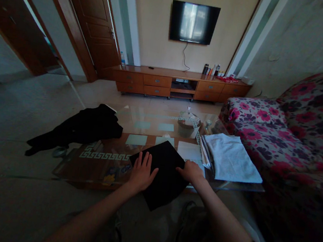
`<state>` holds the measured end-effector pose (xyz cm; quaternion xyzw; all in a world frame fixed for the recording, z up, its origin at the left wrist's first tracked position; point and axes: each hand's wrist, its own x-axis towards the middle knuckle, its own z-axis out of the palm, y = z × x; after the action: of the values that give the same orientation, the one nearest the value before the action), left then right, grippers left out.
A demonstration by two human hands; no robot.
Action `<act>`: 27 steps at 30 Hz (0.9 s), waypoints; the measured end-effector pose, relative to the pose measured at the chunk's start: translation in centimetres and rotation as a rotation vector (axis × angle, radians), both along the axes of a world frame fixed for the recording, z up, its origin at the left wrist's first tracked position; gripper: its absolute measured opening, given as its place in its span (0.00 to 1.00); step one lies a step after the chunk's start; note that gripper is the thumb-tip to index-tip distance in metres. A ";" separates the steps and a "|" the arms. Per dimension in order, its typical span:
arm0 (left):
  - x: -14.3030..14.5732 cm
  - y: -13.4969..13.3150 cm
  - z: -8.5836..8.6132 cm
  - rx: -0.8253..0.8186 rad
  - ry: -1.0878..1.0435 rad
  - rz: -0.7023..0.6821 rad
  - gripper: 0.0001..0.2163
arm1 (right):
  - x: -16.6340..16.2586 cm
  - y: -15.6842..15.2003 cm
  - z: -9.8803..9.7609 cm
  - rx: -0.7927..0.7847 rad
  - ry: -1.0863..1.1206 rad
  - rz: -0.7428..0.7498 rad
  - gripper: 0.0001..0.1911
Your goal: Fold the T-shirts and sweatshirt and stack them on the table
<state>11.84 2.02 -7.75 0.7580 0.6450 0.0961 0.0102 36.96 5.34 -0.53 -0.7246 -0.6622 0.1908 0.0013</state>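
Note:
A folded black cloth (165, 167), perhaps a garment, lies at the front of the glass coffee table (105, 156), with its near corner hanging past the edge. My left hand (142, 171) rests flat on its left side, fingers spread. At its right edge my right hand (191, 171) has its fingers curled, pinching the cloth between thumb and fingers. To the right sits a folded light grey cloth (232, 158). A rumpled black garment (84, 128) is spread over the table's left end, one part dangling off the side.
A bin (186, 129) shows behind or through the glass at the table's far side. A flowered sofa (269, 140) stands on the right. Along the far wall runs a wooden cabinet (158, 81) with bottles (213, 70), below a television (193, 23).

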 end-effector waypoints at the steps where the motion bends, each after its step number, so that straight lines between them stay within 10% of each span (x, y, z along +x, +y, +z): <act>1: 0.0 0.0 -0.2 0.010 0.002 -0.009 0.36 | 0.3 0.1 0.3 -0.026 0.090 0.003 0.26; 9: -0.6 0.3 -0.4 0.060 0.014 0.010 0.35 | -0.8 -1.6 2.5 -0.307 1.335 -0.097 0.26; 17: -0.8 0.4 0.0 0.076 0.002 0.075 0.37 | -0.1 -2.7 1.4 -0.604 1.145 0.000 0.28; 27: 0.1 -1.1 4.5 0.113 0.002 0.060 0.31 | -1.2 -0.9 2.2 -0.173 1.610 -0.458 0.18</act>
<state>11.96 0.94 -3.21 0.7379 0.6609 0.1319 -0.0359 35.81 4.48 1.64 -0.4810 -0.2787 0.6947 0.4564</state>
